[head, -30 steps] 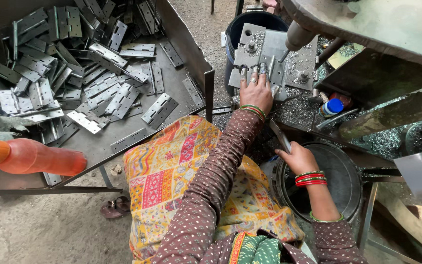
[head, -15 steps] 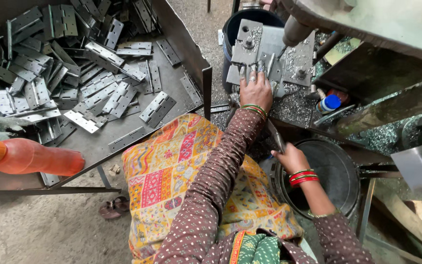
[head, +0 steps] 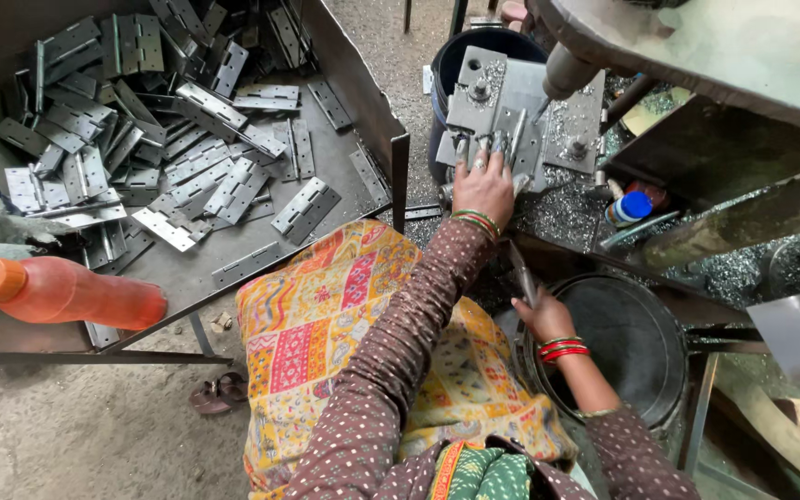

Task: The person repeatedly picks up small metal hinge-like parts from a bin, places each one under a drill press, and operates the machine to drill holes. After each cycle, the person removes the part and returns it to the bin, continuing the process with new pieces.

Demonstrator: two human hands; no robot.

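Hinges (head: 168, 139) fill steel tray, shavings on jig (head: 520, 116); left hand (head: 483, 185) fingers spread there, right hand (head: 543, 319) grips hinge strip (head: 522, 273).

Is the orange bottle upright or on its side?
On its side: the orange bottle lies flat on the metal tray's front edge, cap pointing left.

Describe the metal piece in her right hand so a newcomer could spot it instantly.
Start at the big round dark tub at lower right, below the drill jig. At its left rim is the right hand, wearing red bangles. The thin flat metal strip sticks up from that hand; unlike the hinges heaped in the tray, it is single and held on edge.
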